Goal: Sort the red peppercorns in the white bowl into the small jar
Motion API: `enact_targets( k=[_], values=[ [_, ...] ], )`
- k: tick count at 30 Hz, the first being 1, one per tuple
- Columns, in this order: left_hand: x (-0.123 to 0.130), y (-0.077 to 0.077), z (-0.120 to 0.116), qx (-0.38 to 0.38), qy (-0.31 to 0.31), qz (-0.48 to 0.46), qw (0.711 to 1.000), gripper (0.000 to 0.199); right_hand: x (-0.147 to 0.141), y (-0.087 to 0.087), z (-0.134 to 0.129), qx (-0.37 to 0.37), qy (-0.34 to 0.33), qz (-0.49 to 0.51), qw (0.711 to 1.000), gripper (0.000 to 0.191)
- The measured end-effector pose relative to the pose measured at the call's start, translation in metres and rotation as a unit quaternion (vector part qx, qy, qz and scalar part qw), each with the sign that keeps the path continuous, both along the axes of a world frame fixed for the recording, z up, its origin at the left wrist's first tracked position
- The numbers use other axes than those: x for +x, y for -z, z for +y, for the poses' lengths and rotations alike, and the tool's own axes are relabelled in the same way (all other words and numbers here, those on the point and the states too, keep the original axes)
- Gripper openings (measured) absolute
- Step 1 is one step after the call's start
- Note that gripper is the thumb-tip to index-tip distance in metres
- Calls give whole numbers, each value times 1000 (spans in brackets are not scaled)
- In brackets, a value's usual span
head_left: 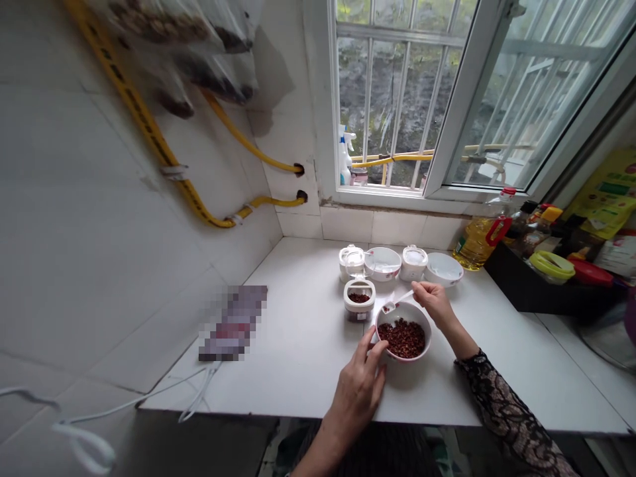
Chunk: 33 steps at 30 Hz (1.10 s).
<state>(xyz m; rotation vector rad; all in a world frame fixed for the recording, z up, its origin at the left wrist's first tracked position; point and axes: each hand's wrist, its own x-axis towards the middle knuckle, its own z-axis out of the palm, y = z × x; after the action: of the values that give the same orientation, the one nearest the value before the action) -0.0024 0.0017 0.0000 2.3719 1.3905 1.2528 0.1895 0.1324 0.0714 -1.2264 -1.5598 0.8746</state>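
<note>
Pinched tight between thumb and forefinger of the right hand [434,301], a white spoon [403,296] slants down toward the bowl [403,330], its scoop end right at the rim on the far left side; from here I can't make out whether it touches the rim or any of the contents. The left hand [358,391] is curled partway round the near-left side of that same bowl, fingertips on the rim, a looser hold than the right's. Inside the white bowl lies a shallow heap of reddish-brown peppercorns [403,339], and the bowl sits on a white counter [303,371] just in front of the person, between both forearms. Just beside it, up and to the left, stands an open square jar [359,306] with a small layer of the same peppercorns in it. Farther back, near the wall, is a row of white pieces: two more jars [413,263] [352,262] and two round lids or dishes [382,263] [443,268] — which of those they are, I can't say. A lace sleeve [511,411] covers the right forearm. Off to the right stands a bottle of cooking oil [479,235], below the window [447,99], and yellow gas hoses [149,126] run along the left wall.
</note>
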Motion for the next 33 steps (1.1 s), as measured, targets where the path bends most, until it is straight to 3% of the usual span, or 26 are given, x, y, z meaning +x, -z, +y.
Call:
enact_targets(
  k=[5,7,9,11,12,14,19,23,27,33],
  values=[
    [0,0,0,5,-2,-3,1000,43,-31,-32,-1,181,47,-92,978,46],
    [0,1,1,6,-2,-4,1000,42,-46,-38,-4,303,63,-179,934,43],
    [0,1,1,4,1,-5,1000,43,-58,-38,-7,416,32,-265,869,40],
    [0,1,1,4,1,-4,1000,44,-64,-36,-10,483,-8,-317,817,37],
    [0,1,1,3,1,-3,1000,45,-63,-35,-11,494,-16,-325,806,36],
    [0,1,1,2,1,0,1000,45,-55,-34,-11,484,4,-308,819,37],
    [-1,1,0,-2,1,-3,1000,46,-13,-32,-8,390,52,-231,890,41],
    [-1,2,0,3,-2,3,1000,45,9,-18,-8,362,4,-307,880,43],
    [0,2,1,2,-1,2,1000,46,6,-2,-13,342,-22,-361,867,43],
    [0,1,1,0,1,-1,1000,43,-5,8,-14,258,-39,-294,919,44]
  ],
)
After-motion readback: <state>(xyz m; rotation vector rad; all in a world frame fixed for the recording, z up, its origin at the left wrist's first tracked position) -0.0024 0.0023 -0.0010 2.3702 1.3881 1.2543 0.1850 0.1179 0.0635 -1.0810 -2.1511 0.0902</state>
